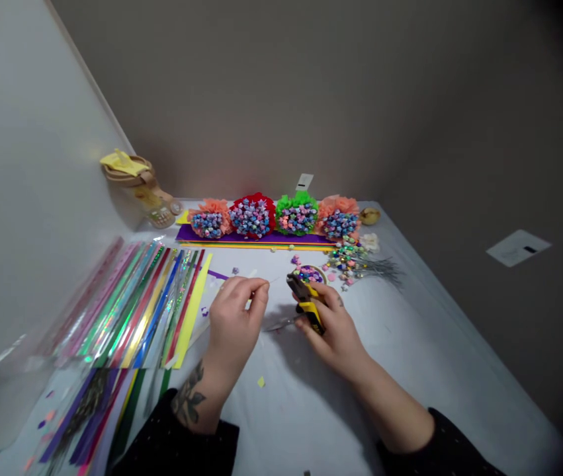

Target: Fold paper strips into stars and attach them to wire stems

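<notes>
My left hand (pixel 238 311) is closed in a pinch, thumb against forefinger, on a thin wire (pixel 274 280); its short end points right, toward the pliers. My right hand (pixel 333 330) grips pliers (pixel 312 307) with black-and-yellow handles, jaws tilted up and left, a little apart from the wire. Beneath the right hand, a metal tool (pixel 281 324), perhaps scissors, lies partly hidden. Just behind the pliers sits a round dish (pixel 324 274) of small paper stars. To its right lies a bunch of wire stems (pixel 383 268) with stars at their ends.
Four star bouquets in crepe paper, one red (pixel 254 217) and one green (pixel 297 215) among them, line the back over purple sheets (pixel 281 238). Shiny paper strips (pixel 127 304) cover the left side. A tan strapped item (pixel 129 170) stands back left. A yellow scrap (pixel 260 381) lies in front.
</notes>
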The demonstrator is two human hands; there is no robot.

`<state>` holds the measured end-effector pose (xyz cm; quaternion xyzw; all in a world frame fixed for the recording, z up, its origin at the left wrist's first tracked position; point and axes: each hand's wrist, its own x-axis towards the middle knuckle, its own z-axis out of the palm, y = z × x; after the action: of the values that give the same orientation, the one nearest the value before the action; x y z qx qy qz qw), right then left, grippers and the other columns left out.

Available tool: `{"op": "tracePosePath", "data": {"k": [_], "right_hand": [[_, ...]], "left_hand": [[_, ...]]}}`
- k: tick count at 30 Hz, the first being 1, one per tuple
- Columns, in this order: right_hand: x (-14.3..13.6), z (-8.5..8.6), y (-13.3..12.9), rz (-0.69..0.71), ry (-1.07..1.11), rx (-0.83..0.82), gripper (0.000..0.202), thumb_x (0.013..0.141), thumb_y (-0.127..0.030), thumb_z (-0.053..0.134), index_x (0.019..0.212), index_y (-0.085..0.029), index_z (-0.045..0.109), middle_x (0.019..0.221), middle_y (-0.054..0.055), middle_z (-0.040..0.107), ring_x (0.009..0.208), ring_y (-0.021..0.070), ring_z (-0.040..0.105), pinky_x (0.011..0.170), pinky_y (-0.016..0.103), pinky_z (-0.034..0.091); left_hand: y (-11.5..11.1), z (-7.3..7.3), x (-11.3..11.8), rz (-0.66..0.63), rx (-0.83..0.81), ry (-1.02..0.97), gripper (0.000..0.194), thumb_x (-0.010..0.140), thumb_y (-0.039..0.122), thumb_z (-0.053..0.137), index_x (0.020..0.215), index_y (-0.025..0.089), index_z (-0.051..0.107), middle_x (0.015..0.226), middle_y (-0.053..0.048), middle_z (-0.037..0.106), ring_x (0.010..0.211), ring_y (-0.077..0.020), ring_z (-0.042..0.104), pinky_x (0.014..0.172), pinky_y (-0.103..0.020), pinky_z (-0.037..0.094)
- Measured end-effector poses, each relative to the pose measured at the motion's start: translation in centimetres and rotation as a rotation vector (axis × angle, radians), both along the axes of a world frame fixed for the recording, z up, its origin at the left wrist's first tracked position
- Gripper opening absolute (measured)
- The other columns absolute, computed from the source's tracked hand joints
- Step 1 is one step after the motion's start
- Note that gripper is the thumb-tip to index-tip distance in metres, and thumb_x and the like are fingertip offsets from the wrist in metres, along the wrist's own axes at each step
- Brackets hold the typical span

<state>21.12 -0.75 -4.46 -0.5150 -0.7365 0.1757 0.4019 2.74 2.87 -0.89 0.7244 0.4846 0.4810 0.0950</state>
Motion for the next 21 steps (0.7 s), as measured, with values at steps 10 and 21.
{"op": "tracePosePath", "data": {"k": [10, 21], "right_hand": [[-0.22, -0.71, 0.14, -0.094, -0.258, 0.193, 0.015, 0.083, -0.018, 0.055, 0.098, -0.018, 0.056, 0.119, 0.015, 0.05, 0.109, 0.0304, 0.047, 0.088, 0.049, 0.048], [-0.33, -0.74, 0.18, -0.123, -0.267, 0.232, 0.012, 0.082, -0.018, 0.057, 0.094, -0.017, 0.057, 0.118, 0.015, 0.051, 0.107, 0.0297, 0.049, 0.087, 0.048, 0.048]], "left_hand": [[-0.26, 0.16, 0.11, -0.002, 0.171, 0.084, 0.005, 0.085, 0.013, 0.058, 0.087, 0.017, 0.061, 0.074, -0.002, 0.066, 0.072, -0.0153, 0.059, 0.072, -0.029, 0.048], [-0.65, 0.13, 0.2, 0.012, 0.16, 0.107, 0.007, 0.083, 0.012, 0.061, 0.088, 0.017, 0.061, 0.076, -0.003, 0.067, 0.073, -0.0158, 0.06, 0.072, -0.029, 0.048]]}}
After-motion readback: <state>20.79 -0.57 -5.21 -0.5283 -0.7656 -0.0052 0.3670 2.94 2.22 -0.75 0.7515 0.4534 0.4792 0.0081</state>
